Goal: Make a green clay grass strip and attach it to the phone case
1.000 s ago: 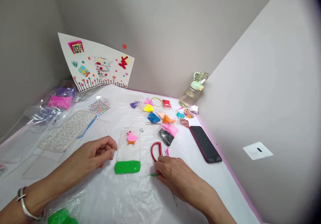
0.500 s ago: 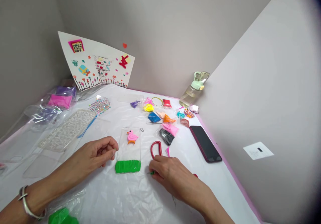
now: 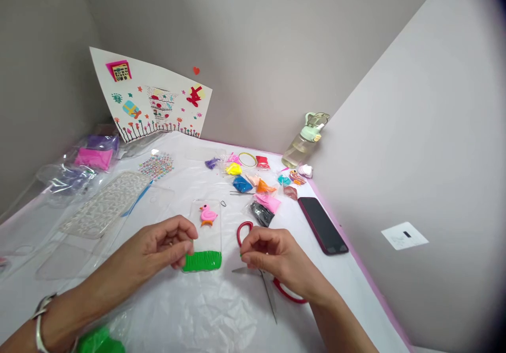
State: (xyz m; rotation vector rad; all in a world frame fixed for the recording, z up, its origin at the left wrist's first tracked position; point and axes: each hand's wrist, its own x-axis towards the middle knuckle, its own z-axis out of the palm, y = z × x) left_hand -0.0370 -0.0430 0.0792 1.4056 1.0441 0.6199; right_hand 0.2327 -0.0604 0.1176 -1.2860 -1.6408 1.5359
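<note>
A clear phone case (image 3: 201, 239) lies flat before me, with a pink clay duck (image 3: 207, 215) on its upper part and a ridged green clay band (image 3: 203, 261) across its lower end. My left hand (image 3: 168, 245) hovers over the case's left edge, fingers loosely curled, thumb apart from the index finger, nothing visible between them. To the right of the case, my right hand (image 3: 272, 255) pinches a tiny bit of green clay (image 3: 242, 256) at its fingertips. Below that hand, red-handled scissors (image 3: 269, 296) lie with blades spread, partly covered by it.
Small bags of coloured clay (image 3: 242, 184) lie behind the case. A phone (image 3: 322, 226) and a water bottle (image 3: 298, 150) are at the right. Leftward are a patterned clear sheet (image 3: 106, 205), loose gems (image 3: 157, 166) and packets (image 3: 94, 158). Green clay (image 3: 100, 341) sits at the front.
My right hand has lifted off the scissors with the green bit, uncovering the blades and lower handle. My left hand has shifted right, over the case's left edge.
</note>
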